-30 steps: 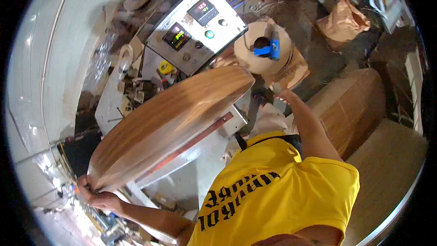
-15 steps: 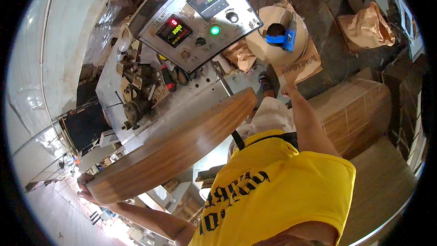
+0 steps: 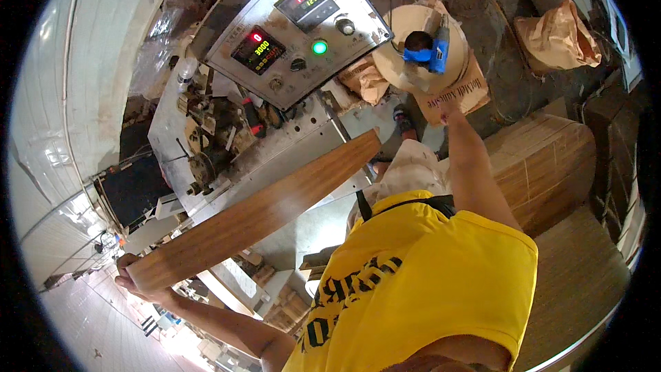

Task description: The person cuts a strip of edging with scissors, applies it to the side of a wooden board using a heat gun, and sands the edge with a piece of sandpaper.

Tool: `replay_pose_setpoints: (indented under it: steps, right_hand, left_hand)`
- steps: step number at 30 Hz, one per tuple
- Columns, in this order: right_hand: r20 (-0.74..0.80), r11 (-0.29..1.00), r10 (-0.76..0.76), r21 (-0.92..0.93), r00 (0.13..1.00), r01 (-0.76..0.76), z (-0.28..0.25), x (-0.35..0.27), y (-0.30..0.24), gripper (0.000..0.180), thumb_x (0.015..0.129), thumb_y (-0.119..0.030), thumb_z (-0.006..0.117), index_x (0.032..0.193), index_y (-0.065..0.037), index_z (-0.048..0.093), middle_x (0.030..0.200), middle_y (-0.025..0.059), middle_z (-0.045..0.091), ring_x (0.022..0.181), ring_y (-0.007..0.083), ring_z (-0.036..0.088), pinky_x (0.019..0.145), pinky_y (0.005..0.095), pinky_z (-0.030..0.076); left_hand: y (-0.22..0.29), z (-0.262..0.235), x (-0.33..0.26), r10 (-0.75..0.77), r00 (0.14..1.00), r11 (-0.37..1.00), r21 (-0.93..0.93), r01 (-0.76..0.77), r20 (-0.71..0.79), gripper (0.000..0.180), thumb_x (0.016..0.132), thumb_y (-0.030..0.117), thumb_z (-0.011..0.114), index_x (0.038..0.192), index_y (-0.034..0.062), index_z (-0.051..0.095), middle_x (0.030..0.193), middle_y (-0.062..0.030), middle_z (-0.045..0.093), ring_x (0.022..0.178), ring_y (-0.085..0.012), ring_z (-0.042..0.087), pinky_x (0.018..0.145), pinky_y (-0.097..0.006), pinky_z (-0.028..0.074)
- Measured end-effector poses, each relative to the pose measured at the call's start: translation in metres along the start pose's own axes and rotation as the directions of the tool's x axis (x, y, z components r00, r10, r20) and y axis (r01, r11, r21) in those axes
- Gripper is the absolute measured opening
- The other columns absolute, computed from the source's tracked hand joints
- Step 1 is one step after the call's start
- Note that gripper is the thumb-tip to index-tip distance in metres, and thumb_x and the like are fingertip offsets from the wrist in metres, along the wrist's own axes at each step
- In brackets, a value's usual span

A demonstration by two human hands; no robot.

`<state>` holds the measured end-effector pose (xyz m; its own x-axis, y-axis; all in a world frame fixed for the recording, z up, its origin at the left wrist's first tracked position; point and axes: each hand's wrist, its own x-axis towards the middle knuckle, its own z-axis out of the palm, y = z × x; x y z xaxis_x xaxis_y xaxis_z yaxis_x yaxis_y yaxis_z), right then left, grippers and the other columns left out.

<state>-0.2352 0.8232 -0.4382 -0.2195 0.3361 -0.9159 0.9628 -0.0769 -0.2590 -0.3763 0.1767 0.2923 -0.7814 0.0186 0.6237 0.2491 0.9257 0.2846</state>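
Observation:
My left hand (image 3: 140, 280) is wrapped round the left end of a long, curved wood-grain panel (image 3: 255, 219). The panel slants up to the right in front of my body, its far end beside a metal worktable (image 3: 275, 155). Stretched forward, my right hand (image 3: 447, 111) is at the edge of a brown paper sack (image 3: 471, 93); its fingers are too small and foreshortened to make out. Just beyond it lies a wide tan disc-like roll (image 3: 392, 69) with a blue tool (image 3: 438, 52) on top.
A control box (image 3: 296, 34) with lit displays and a green lamp stands over the worktable. Red-handled pliers (image 3: 255, 118) and a metal mechanism (image 3: 201, 165) lie on the table. Stacked wood-grain panels (image 3: 537, 165) stand to my right. A crumpled paper bag (image 3: 561, 34) sits far right.
The panel has tilted in my left hand, so its upper face shows less and it looks narrower. My right hand has shifted slightly to the right.

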Motion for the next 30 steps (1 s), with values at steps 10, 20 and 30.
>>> replay_pose_setpoints:
  steps: [10, 20, 30]
  right_hand:
    - [-0.015, 0.972, -0.232, 0.037, 0.973, 0.233, 0.001, -0.031, 0.06, 0.02, 0.104, -0.02, 0.068, 0.091, -0.005, 0.068, 0.071, 0.0063, 0.064, 0.062, 0.0166, 0.063, 0.057, 0.0377, 0.049]
    - [-0.629, 0.084, -0.645, 0.506, 0.434, 0.858, -0.027, -0.244, -0.128, 0.016, 0.111, -0.014, 0.064, 0.117, -0.002, 0.072, 0.093, 0.0038, 0.072, 0.082, 0.0119, 0.065, 0.073, 0.0313, 0.053]
    - [-0.355, -0.241, -0.922, 0.217, -0.153, 0.946, -0.041, -0.455, -0.2, 0.041, 0.112, -0.029, 0.058, 0.135, 0.004, 0.065, 0.129, 0.0153, 0.07, 0.117, 0.0245, 0.066, 0.106, 0.041, 0.051]
  left_hand:
    - [0.05, 0.034, 0.004, -0.137, 0.99, 0.984, -0.114, 0.138, 0.02, 0.073, 0.115, 0.063, 0.018, 0.098, 0.0037, 0.057, 0.096, -0.0074, 0.056, 0.093, -0.0189, 0.053, 0.087, -0.034, 0.042]
    - [0.02, 0.052, 0.009, -0.037, 0.999, 0.987, -0.16, 0.031, -0.039, 0.052, 0.119, 0.046, 0.04, 0.111, 0.0016, 0.065, 0.101, -0.0073, 0.063, 0.094, -0.0186, 0.056, 0.088, -0.037, 0.047]
    - [0.078, 0.064, 0.017, 0.095, 0.985, 0.987, 0.145, -0.074, -0.144, 0.044, 0.112, 0.038, 0.051, 0.088, 0.0038, 0.063, 0.075, -0.022, 0.062, 0.077, -0.0451, 0.064, 0.071, -0.054, 0.049]
